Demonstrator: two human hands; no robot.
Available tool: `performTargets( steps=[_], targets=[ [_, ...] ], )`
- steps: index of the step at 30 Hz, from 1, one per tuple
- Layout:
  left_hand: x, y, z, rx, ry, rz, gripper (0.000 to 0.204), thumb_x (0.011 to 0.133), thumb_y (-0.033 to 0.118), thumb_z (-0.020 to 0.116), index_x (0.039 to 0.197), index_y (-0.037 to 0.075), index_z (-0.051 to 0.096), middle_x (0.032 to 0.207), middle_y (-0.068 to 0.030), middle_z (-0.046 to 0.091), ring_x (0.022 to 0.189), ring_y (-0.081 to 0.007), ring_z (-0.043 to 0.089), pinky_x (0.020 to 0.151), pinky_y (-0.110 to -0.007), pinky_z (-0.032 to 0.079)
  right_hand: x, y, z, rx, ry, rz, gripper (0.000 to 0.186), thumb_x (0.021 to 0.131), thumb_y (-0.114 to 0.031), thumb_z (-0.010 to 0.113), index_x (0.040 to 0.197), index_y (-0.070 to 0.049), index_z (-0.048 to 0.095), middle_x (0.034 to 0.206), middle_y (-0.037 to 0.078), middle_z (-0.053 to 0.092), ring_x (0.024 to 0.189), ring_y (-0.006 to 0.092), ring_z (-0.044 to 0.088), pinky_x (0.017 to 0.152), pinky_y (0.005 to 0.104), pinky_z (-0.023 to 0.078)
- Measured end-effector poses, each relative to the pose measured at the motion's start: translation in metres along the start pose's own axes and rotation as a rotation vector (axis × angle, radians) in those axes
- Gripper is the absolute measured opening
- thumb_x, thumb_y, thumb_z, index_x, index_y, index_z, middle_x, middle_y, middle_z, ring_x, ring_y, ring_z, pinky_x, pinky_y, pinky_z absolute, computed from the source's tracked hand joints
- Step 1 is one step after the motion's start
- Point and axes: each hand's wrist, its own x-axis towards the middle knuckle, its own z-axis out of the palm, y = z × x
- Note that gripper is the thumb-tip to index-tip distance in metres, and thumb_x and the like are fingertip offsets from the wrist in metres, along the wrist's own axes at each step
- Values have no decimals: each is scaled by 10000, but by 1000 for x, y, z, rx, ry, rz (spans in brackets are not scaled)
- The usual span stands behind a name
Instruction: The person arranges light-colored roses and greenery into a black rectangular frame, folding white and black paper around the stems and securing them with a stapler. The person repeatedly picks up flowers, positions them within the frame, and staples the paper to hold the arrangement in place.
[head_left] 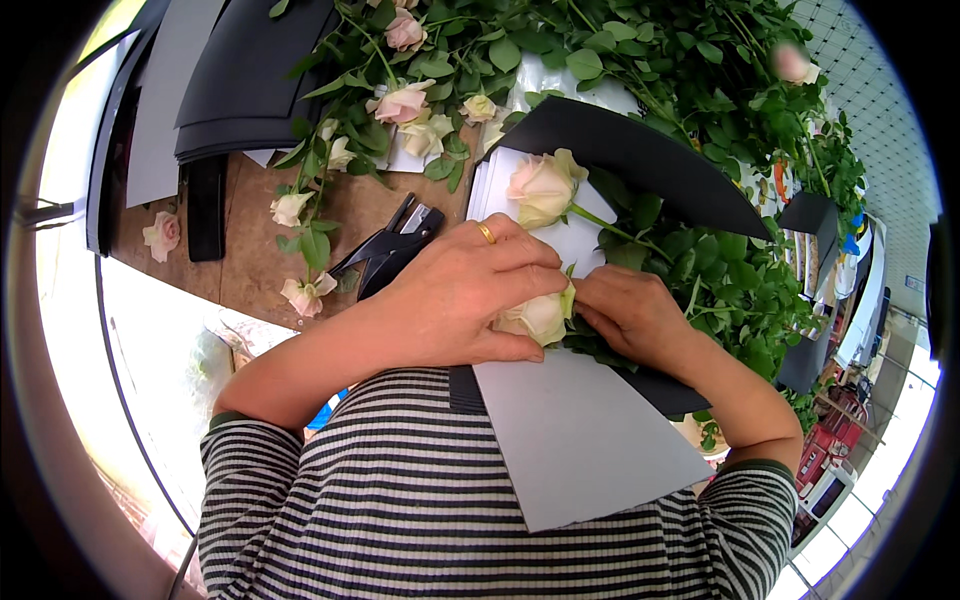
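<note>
My left hand point(478, 290), with a ring on one finger, curls round a pale rose bloom point(536, 320). Pinched in at the base of that bloom, my right hand point(632, 305) has its fingertips by the green sepals; the stem there is hidden. Just beyond lies a second pale peach rose point(545, 188), its green stem running right, on white paper point(580, 243). Black card point(630, 150) curves up behind these roses. Against my striped shirt, a grey sheet of card point(590, 430) slants below my hands. A black stapler point(400, 240) lies beside my left wrist.
More roses lie at the back left, among them a pink one point(403, 103). Leafy stems point(740, 280) heap up at the right and back. Stacked black card point(250, 80) and a black phone-like slab point(207, 210) rest on the brown tabletop point(245, 265).
</note>
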Motion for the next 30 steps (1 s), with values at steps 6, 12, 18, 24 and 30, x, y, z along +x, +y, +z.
performTargets(
  steps=[6,12,18,24,30],
  targets=[
    [-6,5,-8,-22,-130,-203,540,616,288,816,1097,112,642,994,-68,571,910,-256,544,740,-363,473,27,-3,-31,-147,282,-8,224,780,-138,689,977,-61,615,790,55,573,642,262,577,563,361,499],
    [-12,7,-10,-39,-235,-323,494,675,286,787,1129,141,657,689,-46,591,616,-244,595,565,-350,470,33,14,-16,-189,246,90,237,802,-106,654,1034,-150,637,772,18,570,611,251,595,514,359,473],
    [-19,4,-7,-22,-190,-289,469,698,306,777,1124,150,659,576,-36,575,568,-243,607,516,-355,463,16,20,-19,-143,92,-11,318,747,-56,663,1044,-169,647,754,2,563,601,224,586,500,338,469],
    [-11,2,-18,-219,-42,-289,505,653,313,813,1081,92,658,698,-52,602,560,-207,558,492,-322,427,12,20,-14,-205,107,-45,374,689,-38,658,1039,-171,649,733,-1,545,593,209,583,494,323,471],
    [17,9,-9,198,-129,-103,870,588,503,784,1230,-7,494,1241,-155,525,1261,-324,429,1046,-504,294,14,5,-25,-351,8,-28,300,721,-70,596,1010,-144,627,701,19,499,630,194,596,512,319,492]
  ],
)
